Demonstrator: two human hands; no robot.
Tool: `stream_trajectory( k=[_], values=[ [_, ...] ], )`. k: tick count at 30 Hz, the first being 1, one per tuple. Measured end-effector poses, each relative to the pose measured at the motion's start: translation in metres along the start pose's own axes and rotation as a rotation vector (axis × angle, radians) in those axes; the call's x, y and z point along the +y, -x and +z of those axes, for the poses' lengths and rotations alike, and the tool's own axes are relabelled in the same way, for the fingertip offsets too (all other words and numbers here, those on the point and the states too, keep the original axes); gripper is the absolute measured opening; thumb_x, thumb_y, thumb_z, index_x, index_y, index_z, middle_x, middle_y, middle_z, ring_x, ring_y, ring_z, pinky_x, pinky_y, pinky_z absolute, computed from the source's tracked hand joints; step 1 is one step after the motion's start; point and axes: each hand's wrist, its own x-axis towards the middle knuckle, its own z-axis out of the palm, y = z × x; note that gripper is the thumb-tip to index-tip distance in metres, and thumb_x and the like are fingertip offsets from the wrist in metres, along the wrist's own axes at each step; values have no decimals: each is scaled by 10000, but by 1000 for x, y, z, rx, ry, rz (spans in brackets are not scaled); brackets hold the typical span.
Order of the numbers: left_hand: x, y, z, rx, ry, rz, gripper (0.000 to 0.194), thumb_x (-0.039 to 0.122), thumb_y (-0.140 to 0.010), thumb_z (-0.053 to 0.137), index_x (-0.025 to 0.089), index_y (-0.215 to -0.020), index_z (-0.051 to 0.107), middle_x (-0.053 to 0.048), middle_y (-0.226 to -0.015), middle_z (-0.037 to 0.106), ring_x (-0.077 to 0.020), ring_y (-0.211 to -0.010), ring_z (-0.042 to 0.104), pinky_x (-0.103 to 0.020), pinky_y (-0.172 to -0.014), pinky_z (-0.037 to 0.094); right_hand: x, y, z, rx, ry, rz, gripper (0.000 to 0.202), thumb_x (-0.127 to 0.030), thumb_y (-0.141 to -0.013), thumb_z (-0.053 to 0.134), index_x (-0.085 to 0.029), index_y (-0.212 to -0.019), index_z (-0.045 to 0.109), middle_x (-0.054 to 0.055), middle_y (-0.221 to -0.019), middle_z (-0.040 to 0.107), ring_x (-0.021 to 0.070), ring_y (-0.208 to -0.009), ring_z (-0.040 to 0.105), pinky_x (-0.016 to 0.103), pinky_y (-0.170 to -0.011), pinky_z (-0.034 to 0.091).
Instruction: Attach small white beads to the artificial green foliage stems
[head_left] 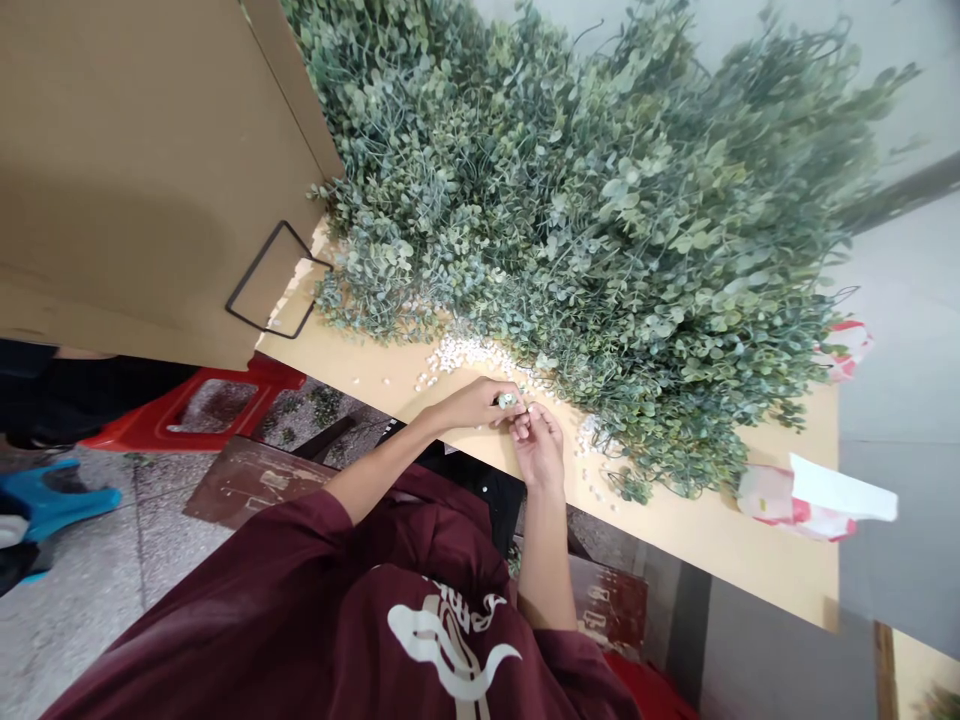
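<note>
My left hand (480, 402) is closed near the table's front edge, with a small pale-green leaf sprig (508, 400) showing between its fingers. Right beside it, my right hand (541, 450) has thumb and fingers pinched together by the sprig; a tiny whitish bit shows at the fingertips, too small to name. Just behind both hands lies a scatter of small white pieces (466, 352) on the pale wooden table (787, 540). A large heap of green leafy artificial stems (570, 200) rises beyond them, and one loose sprig (630, 484) sits to the right.
A big cardboard box (150, 170) stands at the left, with a black wire frame (244, 280) by its corner. A red-and-white tissue pack (772, 495) lies at the right. Red (180, 420) and blue (60, 505) plastic stools are on the floor, near another person's dark clothing.
</note>
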Motion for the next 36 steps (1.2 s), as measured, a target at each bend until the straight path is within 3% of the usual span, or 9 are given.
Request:
stream_trajectory(
  k=[13, 20, 25, 28, 32, 36],
  values=[
    [5, 0, -1, 8, -3, -6, 283, 398, -863, 593, 121, -852, 648, 19, -569, 574, -88, -522, 514, -179, -532, 389, 4, 1, 3, 8, 92, -65, 191, -349, -779, 724, -219, -853, 605, -57, -617, 497, 75, -516, 438, 224, -533, 419],
    [0, 0, 2, 25, 43, 41, 336, 454, -859, 591, 125, -807, 638, 12, -593, 598, -87, -538, 524, -186, -550, 397, 16, 4, 16, 185, 142, -325, 204, -389, -789, 697, -226, -832, 583, -66, -555, 498, 105, -498, 485, 256, -530, 458],
    [-2, 3, 1, 19, 1, 36, 362, 478, -851, 588, 129, -759, 613, 18, -562, 577, -87, -511, 507, -193, -530, 387, 24, 9, 20, 268, 306, -449, 191, -389, -824, 656, -202, -826, 616, -47, -575, 534, 108, -501, 494, 255, -529, 441],
    [-2, 6, 0, 27, -4, 12, 374, 494, -856, 575, 133, -761, 603, 26, -545, 552, -82, -482, 484, -193, -512, 379, 21, 13, 16, 249, 400, -472, 222, -405, -868, 585, -194, -878, 653, -21, -657, 565, 109, -530, 488, 255, -537, 428],
    [-2, 8, -1, 60, 35, -7, 372, 506, -846, 578, 137, -817, 610, 24, -605, 563, -75, -468, 460, -194, -481, 368, 2, 10, 4, 150, 666, -445, 320, -432, -907, 484, -186, -1019, 657, 4, -740, 574, 122, -566, 486, 265, -563, 421],
    [-3, 8, -3, 79, 60, -1, 351, 488, -847, 577, 142, -878, 621, 12, -669, 599, -80, -497, 459, -205, -508, 377, -24, -6, -4, 133, 1081, -397, 359, -398, -872, 514, -166, -1134, 596, 14, -717, 604, 161, -607, 528, 286, -615, 412]
  ],
)
